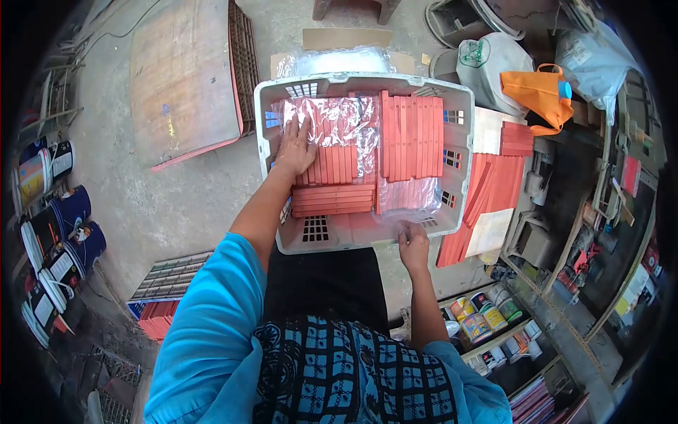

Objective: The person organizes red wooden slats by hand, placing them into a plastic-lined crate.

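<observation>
A light grey plastic crate stands in front of me, holding red wooden slats in upright rows. A flat stack of similar slats fills its front left part. Clear plastic wrap covers the back left slats, and another plastic sheet lies at the front right. My left hand rests on the left slats and the wrap's edge, fingers stretched out. At the front right rim, my right hand is closed, with its fingers curled over the rim beside the plastic.
Loose red boards lie right of the crate. An orange bag and a white sack are behind them. A worn wooden board stands on the left. Paint cans sit on a lower right shelf, with more buckets far left.
</observation>
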{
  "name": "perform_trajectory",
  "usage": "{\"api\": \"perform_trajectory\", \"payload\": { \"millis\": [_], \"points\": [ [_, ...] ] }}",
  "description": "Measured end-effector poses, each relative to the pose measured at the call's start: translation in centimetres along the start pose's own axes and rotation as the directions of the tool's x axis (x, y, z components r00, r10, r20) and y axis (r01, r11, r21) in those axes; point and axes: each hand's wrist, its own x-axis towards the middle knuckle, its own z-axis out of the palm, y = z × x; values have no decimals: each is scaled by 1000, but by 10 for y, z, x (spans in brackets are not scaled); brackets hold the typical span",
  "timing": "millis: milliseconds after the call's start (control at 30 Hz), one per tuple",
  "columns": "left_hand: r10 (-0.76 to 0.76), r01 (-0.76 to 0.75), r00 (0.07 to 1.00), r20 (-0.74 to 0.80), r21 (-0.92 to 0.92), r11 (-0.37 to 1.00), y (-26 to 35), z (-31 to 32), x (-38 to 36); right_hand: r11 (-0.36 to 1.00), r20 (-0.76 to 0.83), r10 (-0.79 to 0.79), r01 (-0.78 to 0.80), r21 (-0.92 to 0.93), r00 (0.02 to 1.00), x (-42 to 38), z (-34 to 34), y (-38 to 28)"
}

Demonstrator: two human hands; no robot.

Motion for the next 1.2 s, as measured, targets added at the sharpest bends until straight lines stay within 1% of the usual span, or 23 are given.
{"api": "perform_trajectory", "payload": {
  "millis": [33, 133, 167, 233, 300, 367, 433, 467, 500, 567, 600, 700, 733, 767, 833, 867, 900, 967, 1000, 1100, 1200],
  "points": [
    [9, -9, 1000, -20, -23, 1000, 3, -5, -1, 999, -29, 10, -9, 47, 1000, -5, -1, -10],
    [162, -174, 978, -135, -85, 981, 13, -21, -23, 992, -130, -77, 89, 86, 989, -15, 8, -14],
    [189, -205, 967, -169, -86, 975, 17, -27, -32, 989, -131, -64, 81, 126, 989, -12, 8, -18],
    [238, -262, 944, -231, -81, 962, 26, -40, -69, 975, -123, -39, 65, 212, 992, -15, 9, -24],
    [247, -281, 932, -266, -98, 955, 36, -59, -106, 966, -167, -80, 117, 230, 983, -13, 17, -19],
    [139, -210, 929, -342, -181, 961, 38, -64, -140, 955, -195, -119, 166, 247, 974, -5, 15, -20],
    [-7, -74, 917, -399, -189, 979, 20, -51, -169, 946, -216, -86, 148, 288, 973, 9, 4, -28],
    [-100, -5, 915, -392, -259, 966, 13, -47, -180, 943, -222, -68, 136, 305, 973, 17, -4, -34],
    [-195, 66, 907, -373, -332, 941, 6, -43, -190, 936, -232, -46, 123, 329, 972, 28, -13, -43],
    [-374, 237, 880, -292, -412, 880, -15, -28, -205, 922, -237, 1, 90, 376, 971, 56, -27, -61],
    [-458, 321, 855, -243, -446, 836, -28, -22, -207, 931, -307, -90, 190, 311, 947, 75, -26, -60],
    [-464, 446, 886, 6, -285, 848, -79, -9, -196, 909, -332, -35, 168, 380, 943, 128, -43, -109],
    [-440, 443, 896, 63, -211, 871, -98, -2, -191, 899, -319, -20, 157, 410, 947, 145, -50, -132],
    [-496, 514, 854, 157, -108, 851, -97, -11, -181, 888, -307, 1, 141, 438, 952, 164, -55, -156],
    [-494, 489, 822, 283, 91, 867, -106, -28, -160, 885, -328, -25, 174, 431, 944, 209, -50, -191],
    [-489, 458, 801, 345, 171, 872, -112, -38, -152, 886, -306, -61, 192, 421, 950, 235, -47, -209],
    [-499, 452, 787, 364, 211, 867, -118, -48, -146, 887, -279, -95, 209, 412, 956, 264, -42, -228],
    [-516, 434, 760, 394, 283, 855, -133, -64, -133, 834, -145, -82, 147, 533, 986, 323, -24, -269],
    [-541, 456, 732, 414, 292, 841, -141, -69, -128, 874, -88, -82, 114, 473, 993, 355, -7, -282],
    [-501, 469, 758, 417, 185, 863, -149, -92, -109, 951, 72, -39, 15, 310, 997, 443, 59, -312],
    [-514, 500, 769, 380, 143, 854, -160, -100, -99, 1000, 185, -18, 22, -21, 983, 505, 148, -303]
  ]
}}
